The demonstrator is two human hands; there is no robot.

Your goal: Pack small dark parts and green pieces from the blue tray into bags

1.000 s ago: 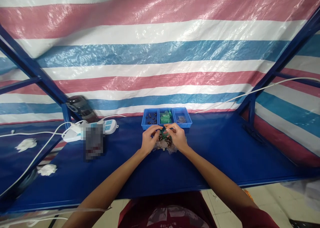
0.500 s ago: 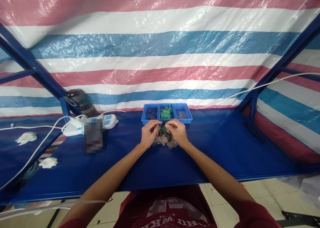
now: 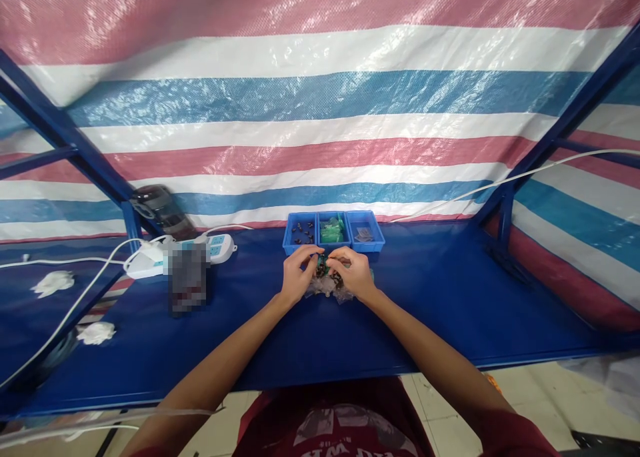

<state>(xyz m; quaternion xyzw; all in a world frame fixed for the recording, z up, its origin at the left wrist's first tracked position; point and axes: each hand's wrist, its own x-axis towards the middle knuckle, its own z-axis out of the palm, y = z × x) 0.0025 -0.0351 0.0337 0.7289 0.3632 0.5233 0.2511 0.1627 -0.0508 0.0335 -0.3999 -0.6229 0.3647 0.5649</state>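
My left hand (image 3: 299, 270) and my right hand (image 3: 354, 270) meet over a small pile on the blue table, thumbs and fingers pinched close together. What sits between the fingertips is too small to make out. Beneath them lies a heap of dark and green small parts with crumpled clear plastic bags (image 3: 326, 285), partly covered by the hands. Just beyond stands a blue three-part tray (image 3: 369, 247). Its left section holds several small dark parts (image 3: 300, 229), its middle section green pieces (image 3: 332, 230), and its right section a few thin clear pieces (image 3: 364, 234).
On the left of the table (image 3: 450, 310) lie a white power strip (image 3: 145, 262) with cables and a blurred dark object (image 3: 189, 277). Crumpled white tissues (image 3: 97, 333) are nearby. A dark jar (image 3: 163, 210) leans against the striped sheet (image 3: 320, 97). Blue frame posts flank both sides.
My right fingertips have shifted slightly left, nearer the left ones. The whole view has tilted a little, so the tray and table appear lower. Both hands stay pinched over the pile.
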